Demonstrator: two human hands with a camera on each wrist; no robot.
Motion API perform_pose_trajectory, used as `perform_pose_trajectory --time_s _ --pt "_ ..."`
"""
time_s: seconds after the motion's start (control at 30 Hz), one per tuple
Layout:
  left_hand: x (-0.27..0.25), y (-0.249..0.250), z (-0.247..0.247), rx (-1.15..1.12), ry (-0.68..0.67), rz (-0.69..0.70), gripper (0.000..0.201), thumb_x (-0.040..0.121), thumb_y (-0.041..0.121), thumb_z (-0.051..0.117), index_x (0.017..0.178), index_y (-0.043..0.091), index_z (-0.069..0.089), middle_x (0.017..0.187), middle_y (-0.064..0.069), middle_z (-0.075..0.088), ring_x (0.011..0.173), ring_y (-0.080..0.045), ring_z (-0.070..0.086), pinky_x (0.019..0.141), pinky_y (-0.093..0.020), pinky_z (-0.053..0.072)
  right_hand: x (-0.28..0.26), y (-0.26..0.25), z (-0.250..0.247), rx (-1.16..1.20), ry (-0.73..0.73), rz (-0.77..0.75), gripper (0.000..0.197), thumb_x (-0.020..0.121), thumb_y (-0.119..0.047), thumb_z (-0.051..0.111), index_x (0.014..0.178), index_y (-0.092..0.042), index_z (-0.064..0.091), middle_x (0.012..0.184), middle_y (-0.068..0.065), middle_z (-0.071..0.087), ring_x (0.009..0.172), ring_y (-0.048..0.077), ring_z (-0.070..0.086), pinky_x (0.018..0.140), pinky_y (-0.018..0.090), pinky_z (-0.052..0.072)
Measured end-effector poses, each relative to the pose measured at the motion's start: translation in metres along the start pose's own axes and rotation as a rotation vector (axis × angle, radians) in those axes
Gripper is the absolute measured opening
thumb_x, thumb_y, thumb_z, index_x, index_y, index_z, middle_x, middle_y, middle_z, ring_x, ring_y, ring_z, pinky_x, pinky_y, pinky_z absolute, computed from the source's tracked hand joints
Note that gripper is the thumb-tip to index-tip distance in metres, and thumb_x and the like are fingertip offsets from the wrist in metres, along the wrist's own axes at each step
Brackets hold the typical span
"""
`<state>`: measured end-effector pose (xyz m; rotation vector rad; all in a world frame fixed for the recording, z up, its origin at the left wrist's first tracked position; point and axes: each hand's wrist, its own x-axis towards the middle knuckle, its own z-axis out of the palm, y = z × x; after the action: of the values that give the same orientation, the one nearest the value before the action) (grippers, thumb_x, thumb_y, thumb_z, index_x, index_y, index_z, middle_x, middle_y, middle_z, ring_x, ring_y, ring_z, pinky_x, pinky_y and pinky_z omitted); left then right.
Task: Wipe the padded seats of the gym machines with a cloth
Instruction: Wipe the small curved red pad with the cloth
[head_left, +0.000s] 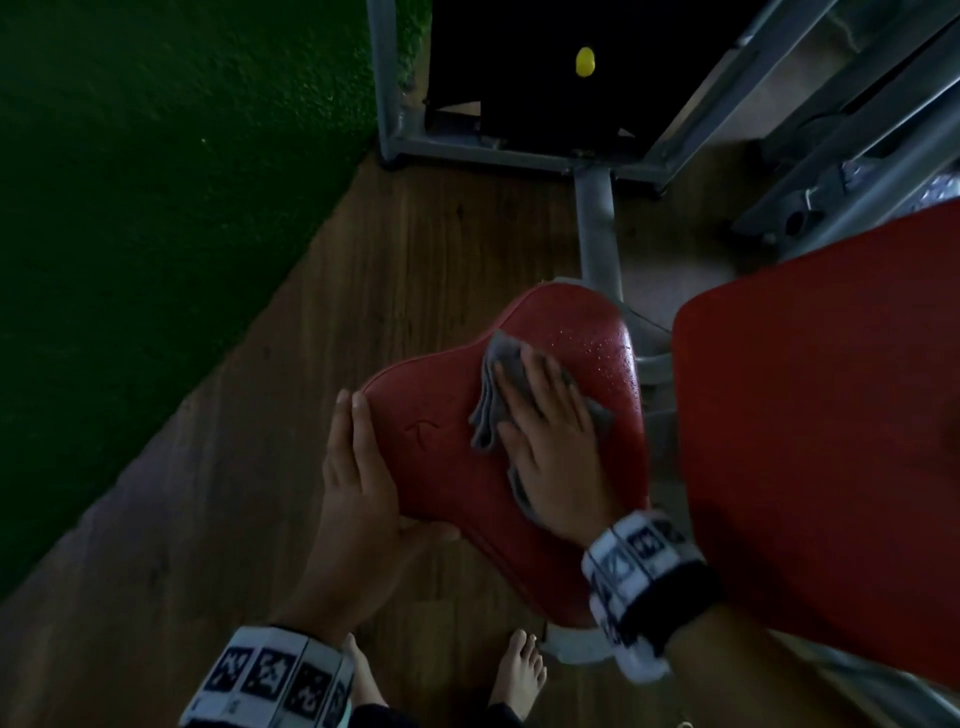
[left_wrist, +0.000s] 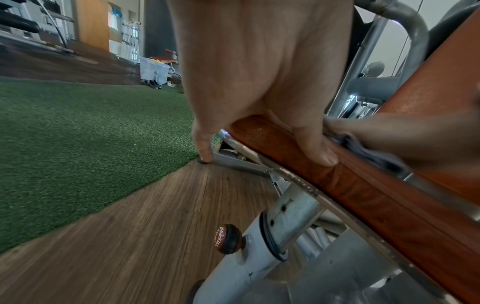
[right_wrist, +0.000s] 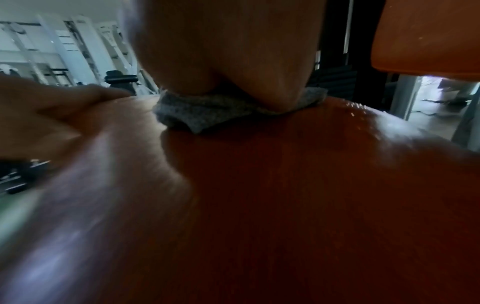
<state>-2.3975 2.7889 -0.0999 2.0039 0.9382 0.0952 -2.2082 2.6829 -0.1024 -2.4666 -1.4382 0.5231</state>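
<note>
A red padded seat (head_left: 441, 457) on a grey post fills the middle of the head view. My right hand (head_left: 545, 415) lies flat with its fingers spread on a crumpled grey cloth (head_left: 488, 410) and presses it onto the seat top. Water droplets (head_left: 597, 343) bead on the far part of the seat beyond the cloth. My left hand (head_left: 358, 467) braces the seat's left corner, fingers straight along the side. In the left wrist view its thumb (left_wrist: 317, 152) rests on the seat edge (left_wrist: 363, 185). The right wrist view shows the cloth (right_wrist: 207, 115) under my palm (right_wrist: 228, 51).
A large red back pad (head_left: 831, 441) stands close on the right. Grey machine frame (head_left: 597, 223) and a black weight stack with a yellow pin (head_left: 585, 61) lie ahead. Green turf (head_left: 156, 208) borders the wooden floor (head_left: 311, 364). Bare feet (head_left: 519, 670) stand below the seat. An adjustment knob (left_wrist: 228, 238) sticks out of the post.
</note>
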Motion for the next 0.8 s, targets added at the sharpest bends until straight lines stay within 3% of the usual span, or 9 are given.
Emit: perform_pose_trajectory --time_s 0.13,0.23,0.3,0.37,0.5,0.63,0.73,0.8 --pt "-0.001 0.002 -0.001 -0.021 -0.006 -0.018 0.151 0.051 0.048 0.089 0.145 0.035 -0.028 0.145 0.026 -0.037 0.142 -0.007 -0.018 0.114 -0.046 0.015 0.076 0.023 -0.014 -0.005 -0.013 0.062 0.059 0.097 -0.050 0.012 0.153 -0.030 0.017 0.163 0.000 0.002 0.150 0.021 -0.002 0.121 0.043 0.003" --pt "-0.001 0.002 -0.003 -0.037 -0.009 -0.029 0.150 0.051 0.048 0.088 0.142 0.042 -0.030 0.146 0.026 -0.037 0.142 -0.006 -0.020 0.115 -0.053 0.021 0.109 0.045 -0.028 -0.077 -0.059 0.136 0.053 0.103 -0.042 0.027 0.153 -0.030 0.015 0.163 0.005 0.001 0.149 0.027 -0.002 0.120 0.044 0.002" --pt "-0.001 0.001 -0.003 -0.044 -0.013 -0.037 0.151 0.051 0.046 0.089 0.143 0.042 -0.030 0.147 0.025 -0.037 0.142 -0.006 -0.021 0.113 -0.057 0.028 0.123 0.059 -0.036 0.010 -0.088 0.247 0.053 0.103 -0.043 0.028 0.153 -0.029 0.017 0.162 0.008 0.003 0.149 0.031 0.000 0.119 0.048 0.004" --pt "0.000 0.001 -0.003 -0.039 -0.019 -0.043 0.152 0.051 0.044 0.090 0.142 0.041 -0.032 0.147 0.024 -0.038 0.142 -0.006 -0.021 0.114 -0.057 0.026 0.128 0.067 -0.037 0.103 -0.048 0.357 0.054 0.102 -0.048 0.025 0.152 -0.030 0.020 0.161 0.011 0.007 0.148 0.034 0.005 0.119 0.051 0.006" --pt "0.000 0.002 -0.002 -0.033 -0.015 -0.022 0.154 0.050 0.042 0.091 0.137 0.046 -0.036 0.144 0.026 -0.040 0.140 -0.004 -0.020 0.115 -0.052 0.022 0.111 0.050 -0.025 -0.007 0.102 0.645 0.053 0.101 -0.050 0.023 0.151 -0.036 0.017 0.159 0.016 0.012 0.145 0.039 0.015 0.115 0.055 0.018" --pt "-0.001 0.001 -0.001 -0.030 -0.014 0.005 0.155 0.049 0.042 0.091 0.136 0.047 -0.037 0.144 0.026 -0.039 0.141 -0.006 -0.019 0.113 -0.042 0.013 0.103 0.019 -0.015 0.027 0.175 0.916 0.057 0.100 -0.049 0.030 0.153 -0.033 0.014 0.160 0.019 0.006 0.146 0.041 0.006 0.117 0.051 0.009" --pt "0.000 0.001 -0.002 -0.030 -0.022 -0.005 0.154 0.049 0.045 0.090 0.138 0.044 -0.036 0.145 0.024 -0.039 0.141 -0.008 -0.019 0.113 -0.043 0.013 0.101 0.020 -0.016 0.030 0.116 0.853 0.058 0.101 -0.049 0.027 0.153 -0.033 0.011 0.161 0.015 0.005 0.146 0.040 0.005 0.117 0.054 0.008" --pt "0.001 0.001 -0.001 -0.020 -0.017 -0.009 0.155 0.047 0.050 0.089 0.141 0.040 -0.033 0.146 0.023 -0.037 0.141 -0.009 -0.017 0.112 -0.045 0.014 0.091 0.026 -0.018 -0.048 0.086 0.606 0.057 0.100 -0.048 0.025 0.153 -0.032 0.011 0.161 0.012 0.005 0.146 0.038 0.007 0.115 0.058 0.013"
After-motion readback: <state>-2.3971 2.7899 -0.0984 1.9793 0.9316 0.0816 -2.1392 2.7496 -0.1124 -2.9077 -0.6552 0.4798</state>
